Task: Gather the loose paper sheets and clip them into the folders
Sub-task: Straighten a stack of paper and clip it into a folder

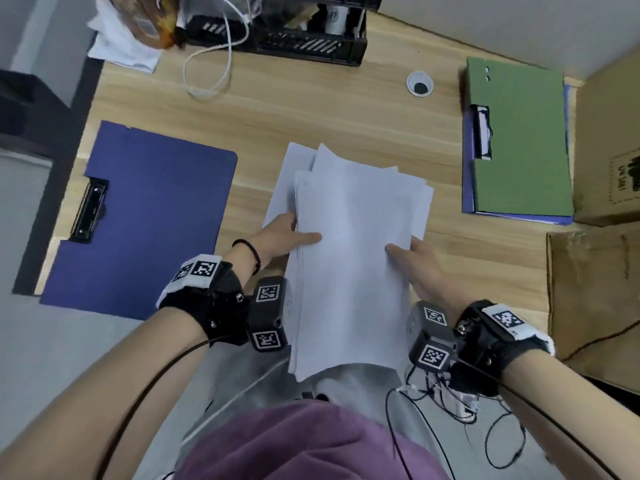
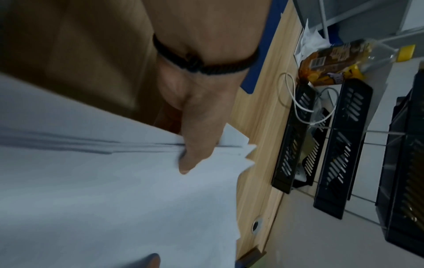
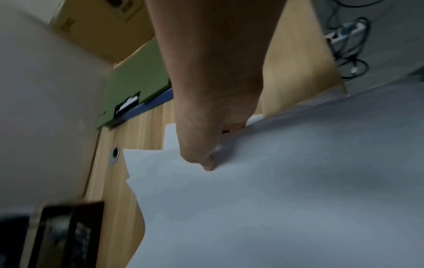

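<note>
A loose stack of white paper sheets [image 1: 353, 258] [image 2: 114, 190] [image 3: 275, 199] is lifted over the desk's near edge, its far corners uneven. My left hand [image 1: 287, 235] [image 2: 197, 145] pinches the stack's left edge, thumb on top and fingers underneath. On the right edge my right hand [image 1: 414, 258] [image 3: 201, 145] pinches it the same way. An open blue clip folder [image 1: 145, 216] with a black clip [image 1: 88, 211] lies at the left. A shut green folder [image 1: 519, 140] [image 3: 135, 85] rests on a blue one at the right.
Black mesh trays [image 1: 304, 32] [image 2: 339, 145], a white cable [image 1: 218, 64] and a snack bag [image 2: 328, 63] are at the desk's far side. A cable grommet [image 1: 419, 84] sits mid-back. Cardboard boxes [image 1: 606, 150] and a paper bag [image 1: 592, 296] flank the right edge.
</note>
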Motion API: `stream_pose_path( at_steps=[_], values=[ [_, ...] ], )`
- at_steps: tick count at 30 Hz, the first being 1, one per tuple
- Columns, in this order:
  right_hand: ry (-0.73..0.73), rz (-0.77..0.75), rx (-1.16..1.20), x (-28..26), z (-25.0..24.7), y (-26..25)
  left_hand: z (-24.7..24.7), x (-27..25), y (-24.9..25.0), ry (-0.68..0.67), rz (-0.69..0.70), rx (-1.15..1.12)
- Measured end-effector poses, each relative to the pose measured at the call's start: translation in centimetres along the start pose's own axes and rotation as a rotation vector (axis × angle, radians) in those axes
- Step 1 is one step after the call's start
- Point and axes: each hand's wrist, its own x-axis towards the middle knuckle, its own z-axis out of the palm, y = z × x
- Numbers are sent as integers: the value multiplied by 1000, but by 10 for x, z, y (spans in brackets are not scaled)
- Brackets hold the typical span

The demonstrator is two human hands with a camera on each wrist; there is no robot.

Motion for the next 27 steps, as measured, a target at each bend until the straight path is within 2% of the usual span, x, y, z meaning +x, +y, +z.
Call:
stream_pose_path(
  at_steps=[4,6,8,12,16,19,21,24,25,27],
  values=[
    [-147,-67,-255,23,21,-29,-16,-14,-23,166,4,-109],
    [-160,-123,-329,38,35,-46,-28,-22,-34,319,27,-201],
    [-143,-205,-386,54,48,-64,-40,-29,-42,474,-19,-283],
    [-139,-238,-574,85,59,-85,-55,-33,-53,627,-110,-427],
    [-102,-3,-703,85,59,-102,-51,-24,-50,576,-155,-449],
    [-155,63,-761,76,49,-110,-37,-11,-33,515,-98,-405],
    [-191,88,-665,66,39,-107,-29,1,-19,515,-43,-382],
    [-242,192,-390,48,28,-98,-23,20,3,500,-71,-309],
    [-247,224,-364,47,22,-92,-22,26,9,503,-76,-267],
    [-228,186,-361,50,8,-81,-24,38,19,510,-71,-185]
  ],
)
